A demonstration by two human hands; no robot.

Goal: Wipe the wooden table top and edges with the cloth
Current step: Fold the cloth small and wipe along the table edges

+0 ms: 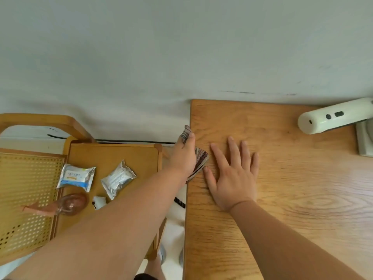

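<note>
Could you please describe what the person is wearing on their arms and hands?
The left forearm and right forearm are bare as far as the frame shows, with no sleeves in view. The left hand and right hand wear no gloves, and no ring, watch or bracelet shows on the fingers or wrists.

Wall (pixel 181 47) stands right behind table (pixel 302 209) back edge: no way past. White gadget (pixel 331 118) and its base (pixel 365 142) block far right corner. Right hand (pixel 232 178) lies flat near left edge. Left hand (pixel 182 156) with cloth (pixel 200 158) fills edge beside it. Bare wood in middle and front: room to pass. Thin gap between table and side table (pixel 113 152).
</note>
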